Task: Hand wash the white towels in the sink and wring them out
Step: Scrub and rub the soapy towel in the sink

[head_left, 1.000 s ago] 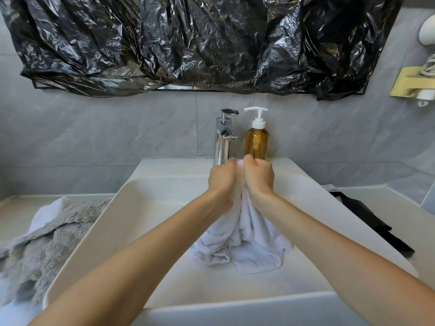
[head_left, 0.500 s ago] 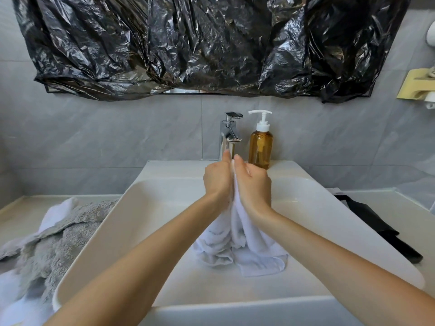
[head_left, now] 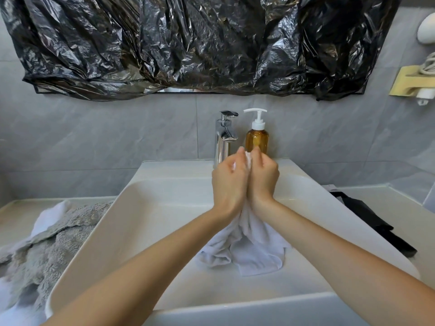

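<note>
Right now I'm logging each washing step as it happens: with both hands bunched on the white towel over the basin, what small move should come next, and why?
Probably rub the two fists against each other. The left hand and right hand grip the white towel side by side, its tail draped into the sink, and the faucet shows no water running.

Your two bare forearms and hands, nothing worn.

Both of your arms come into view uncovered from the lower edge of the frame up to the wrists: no sleeves, no cuffs, no gloves (the upper arms lie outside the picture, so anything worn higher up cannot be told). Your left hand point(head_left: 229, 182) shows no ring, watch or bracelet, and your right hand point(head_left: 263, 177) is just as plain, with a bare wrist. Your fingers point(head_left: 240, 152) carry no rings either; the nails are too small and blurred to say anything about them.
</note>
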Demonstrator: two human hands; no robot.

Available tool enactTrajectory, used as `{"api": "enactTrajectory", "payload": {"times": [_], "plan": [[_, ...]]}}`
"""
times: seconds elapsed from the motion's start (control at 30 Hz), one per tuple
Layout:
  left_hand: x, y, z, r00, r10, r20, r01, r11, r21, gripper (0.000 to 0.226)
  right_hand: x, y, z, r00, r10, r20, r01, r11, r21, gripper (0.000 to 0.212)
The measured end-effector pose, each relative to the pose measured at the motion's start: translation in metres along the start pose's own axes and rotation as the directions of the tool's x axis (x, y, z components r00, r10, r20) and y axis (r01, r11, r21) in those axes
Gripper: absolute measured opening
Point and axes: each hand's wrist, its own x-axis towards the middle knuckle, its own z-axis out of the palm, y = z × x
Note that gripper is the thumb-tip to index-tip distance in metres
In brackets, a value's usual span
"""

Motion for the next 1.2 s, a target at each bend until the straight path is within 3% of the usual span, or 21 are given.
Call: {"api": "enactTrajectory", "payload": {"times": [0.17,0.3,0.43,0.5,0.63,0.8,0.97,1.13,1.2], "plan": [[0.02,0.005,-0.003,0.968,-0.163,-0.191,0.156,0.986,-0.052,0.054,-0.026,-0.001,-0.003,0.99,-0.082,0.115,0.082,0.997,0.01,0.054],[0.006,0.001,0.004,0.984,-0.148,-0.1,0.146,0.989,-0.029,0.053,0.002,-0.006,-0.001,0.999,0.005,0.053,-0.004,1.0,-0.01,0.055],[0.022,0.006,-0.003,0.956,-0.239,-0.171,0.227,0.97,-0.086,0.053,-0.022,-0.007,-0.002,0.995,-0.061,0.082,0.063,0.998,-0.015,0.054],[0.02,0.006,-0.004,0.951,-0.251,-0.178,0.237,0.967,-0.099,0.053,-0.017,-0.007,0.002,0.995,-0.027,0.097,0.03,0.999,-0.031,0.053],[0.003,0.008,0.007,0.983,-0.167,-0.078,0.163,0.985,-0.061,0.057,0.008,-0.003,-0.001,0.995,0.071,0.068,-0.069,0.997,-0.03,0.048],[0.025,0.009,-0.004,0.931,-0.3,-0.207,0.287,0.954,-0.09,0.05,-0.024,-0.007,-0.007,0.971,-0.017,0.237,0.021,1.0,-0.016,0.051],[0.006,0.006,0.006,0.965,-0.236,-0.112,0.227,0.97,-0.088,0.048,0.005,-0.008,0.001,0.99,0.077,0.121,-0.072,0.996,-0.046,0.046],[0.021,0.008,-0.002,0.952,-0.195,-0.237,0.19,0.981,-0.044,0.054,-0.02,-0.004,-0.003,0.984,-0.047,0.172,0.053,0.998,-0.033,0.051],[0.017,0.004,-0.001,0.963,-0.169,-0.209,0.162,0.986,-0.047,0.054,-0.009,-0.004,0.001,0.983,-0.07,0.167,0.078,0.996,-0.042,0.053]]}}
